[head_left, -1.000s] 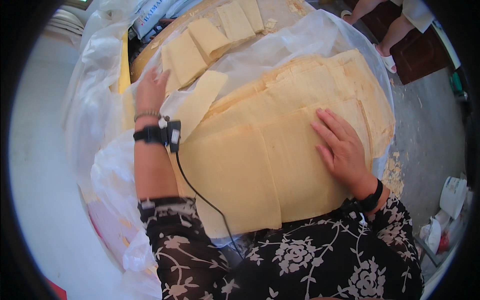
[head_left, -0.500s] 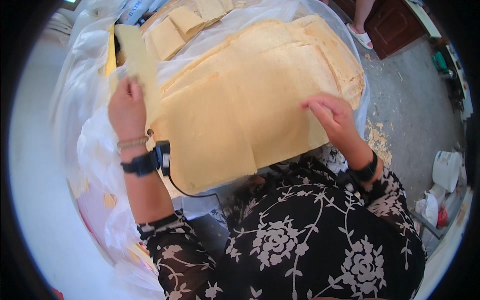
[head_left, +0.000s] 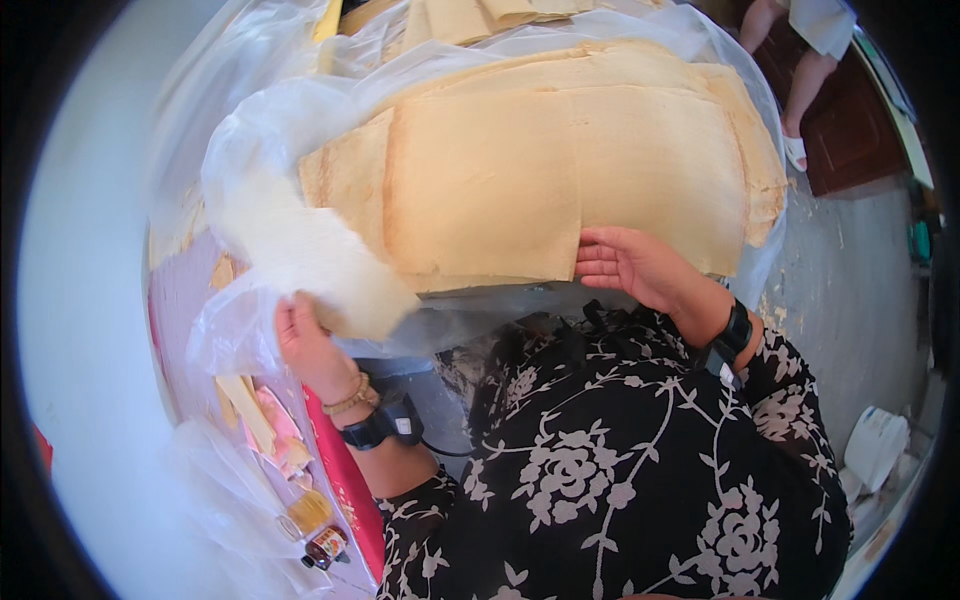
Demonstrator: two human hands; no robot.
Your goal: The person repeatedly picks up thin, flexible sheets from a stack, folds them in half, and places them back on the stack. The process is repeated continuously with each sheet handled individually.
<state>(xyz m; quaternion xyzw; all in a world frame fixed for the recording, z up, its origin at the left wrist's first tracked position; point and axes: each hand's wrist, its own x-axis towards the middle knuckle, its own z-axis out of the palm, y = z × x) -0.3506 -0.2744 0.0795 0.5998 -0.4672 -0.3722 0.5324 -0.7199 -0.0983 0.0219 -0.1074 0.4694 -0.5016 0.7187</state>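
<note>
A broad stack of thin tan sheets (head_left: 480,180) with ragged edges lies on the plastic-covered table. At its near left, my left hand (head_left: 315,345) is closed on the lower edge of a narrower, pale cream sheet (head_left: 320,265). That sheet slants over the left end of the stack and is partly blurred. My right hand (head_left: 640,268) lies at the near edge of the stack, fingers stretched out flat beside the edge of a top sheet. Its fingertips touch the tan surface and grip nothing I can see.
White plastic film (head_left: 260,130) is bunched around the stack. Folded tan sheets (head_left: 450,20) lie at the far side. On the left are loose strips (head_left: 245,410), a glass jar (head_left: 308,512) and a small dark bottle (head_left: 325,548). Another person's leg (head_left: 806,90) and a white bucket (head_left: 875,445) are at right.
My left hand has come nearer to me, bringing the pale sheet with it. My right hand has lowered onto the stack edge with straightened fingers. The view has shifted toward the left.
</note>
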